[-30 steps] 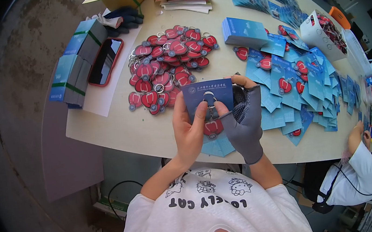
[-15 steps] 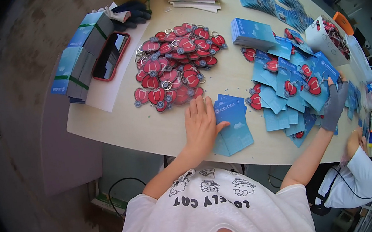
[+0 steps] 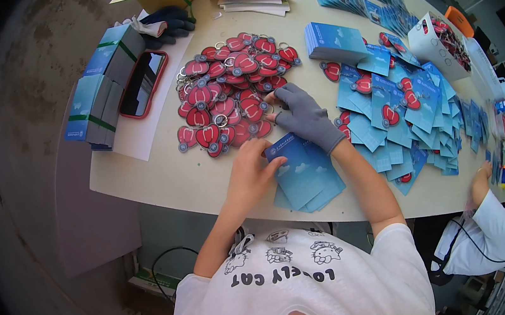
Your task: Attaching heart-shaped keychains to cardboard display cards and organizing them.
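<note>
My left hand (image 3: 248,174) is bare and pinches the upper left corner of a blue printed card (image 3: 301,167) between thumb and fingers. That card lies over others like it near the table's front edge, its top slightly raised. My right hand (image 3: 304,115), in a grey fingerless glove, reaches across above the cards. Its bare fingertips close on a red keychain (image 3: 252,109) at the right side of a heap of red keychains (image 3: 212,92) with metal rings. The gloved hand partly hides the grip and the card's upper right.
To the right spreads a loose pile of blue cards with red keychains (image 3: 387,114). Behind it stand a card stack (image 3: 334,41) and a white box (image 3: 442,49). Banded card stacks (image 3: 90,109) and a phone (image 3: 144,85) lie left. A person (image 3: 479,229) sits at far right.
My right hand has moved left from the card-and-keychain pile to the red keychain heap. My left hand has gone from lying flat beside the card to pinching its corner; the card is turned slightly.
</note>
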Demonstrator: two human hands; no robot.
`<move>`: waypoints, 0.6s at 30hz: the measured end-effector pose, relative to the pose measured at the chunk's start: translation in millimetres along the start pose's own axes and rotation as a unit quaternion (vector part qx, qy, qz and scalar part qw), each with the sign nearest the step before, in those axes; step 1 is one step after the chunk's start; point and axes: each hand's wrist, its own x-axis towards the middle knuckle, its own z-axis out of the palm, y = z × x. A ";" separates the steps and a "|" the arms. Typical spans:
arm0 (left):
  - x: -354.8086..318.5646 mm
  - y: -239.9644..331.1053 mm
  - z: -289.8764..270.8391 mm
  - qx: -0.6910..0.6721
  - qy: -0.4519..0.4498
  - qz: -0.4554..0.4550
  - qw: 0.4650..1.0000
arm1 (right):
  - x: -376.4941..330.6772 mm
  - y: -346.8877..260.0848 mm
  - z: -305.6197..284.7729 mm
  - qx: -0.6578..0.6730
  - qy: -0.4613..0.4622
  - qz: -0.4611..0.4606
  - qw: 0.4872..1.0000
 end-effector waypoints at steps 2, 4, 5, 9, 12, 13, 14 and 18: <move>-1.8 -4.6 -12.4 -0.096 -0.030 -0.101 0.990 | 0.9 1.0 -2.1 -0.014 -0.013 0.022 1.000; -5.7 -9.4 -26.9 -0.152 -0.029 -0.093 0.984 | 2.3 -5.8 -5.3 -0.027 -0.027 0.044 0.998; -6.0 -9.4 -32.9 -0.207 -0.029 -0.082 0.974 | 4.7 -8.4 -9.7 -0.022 -0.040 0.058 0.997; 1.4 -11.3 -47.6 -0.243 0.133 -0.053 0.960 | -1.5 -26.8 -30.4 0.111 -0.095 0.153 0.977; 8.5 1.7 -52.8 -0.287 0.220 -0.035 0.932 | -20.4 -40.8 -50.2 0.227 -0.045 0.122 0.965; 8.8 4.9 -54.9 -0.308 0.267 -0.014 0.913 | -25.9 -50.9 -59.0 0.288 -0.028 0.114 0.950; 11.0 10.8 -53.0 -0.333 0.289 -0.002 0.898 | -29.7 -63.6 -69.7 0.290 -0.037 0.117 0.949; 20.1 20.1 -31.4 -0.232 0.249 0.076 0.937 | -44.1 -92.4 -85.6 0.231 -0.036 0.008 0.972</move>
